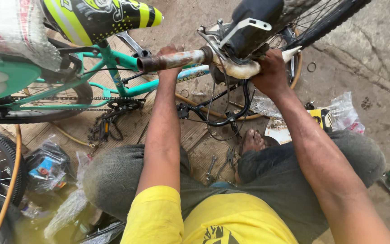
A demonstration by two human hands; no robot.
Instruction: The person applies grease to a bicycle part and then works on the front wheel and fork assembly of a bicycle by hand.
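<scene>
Both hands clamped on a rusty handlebar (177,59) of an upturned bike, person seated on the ground

Below the hands: pliers (225,161) and a spanner (210,166) lie by the bare foot (252,141). Left hand (169,56) is closed around the bar's rusty tube, right hand (271,72) grips its whitish end. Brake cables (222,97) hang between the forearms, partly hiding the black frame below. Left of the left hand: teal bike frame (113,68), chain (59,98), yellow-black saddle (100,18). Beyond the right hand: black tyre (330,20)

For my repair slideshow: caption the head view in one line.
Left hand and right hand grip a rusty metal handlebar beside an upturned teal bicycle frame.
</scene>
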